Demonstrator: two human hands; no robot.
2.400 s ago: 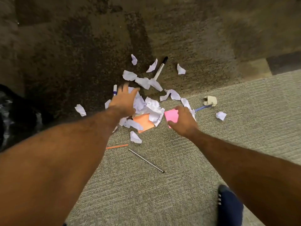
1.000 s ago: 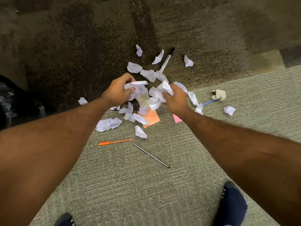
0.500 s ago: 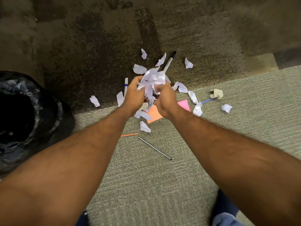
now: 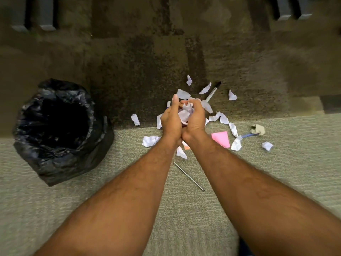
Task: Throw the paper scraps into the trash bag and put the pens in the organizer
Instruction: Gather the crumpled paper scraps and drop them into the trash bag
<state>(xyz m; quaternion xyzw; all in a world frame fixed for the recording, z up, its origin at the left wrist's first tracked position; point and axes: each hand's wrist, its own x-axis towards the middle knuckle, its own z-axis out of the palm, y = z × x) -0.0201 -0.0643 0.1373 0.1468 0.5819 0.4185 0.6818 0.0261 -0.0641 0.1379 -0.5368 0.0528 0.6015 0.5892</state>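
Looks like an office: commercial carpet tiles (image 4: 203,209) in grey and brown underfoot, dark furniture legs (image 4: 33,15) along the far edge, pens and sticky notes (image 4: 221,138) scattered about.

Two-tone carpet (image 4: 184,209); dark furniture legs (image 4: 33,13) at the far edge.

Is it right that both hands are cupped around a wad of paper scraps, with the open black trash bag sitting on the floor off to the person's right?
Not quite. The head view shows the trash bag on the person's left. The left hand and right hand do cup the wad of paper scraps.
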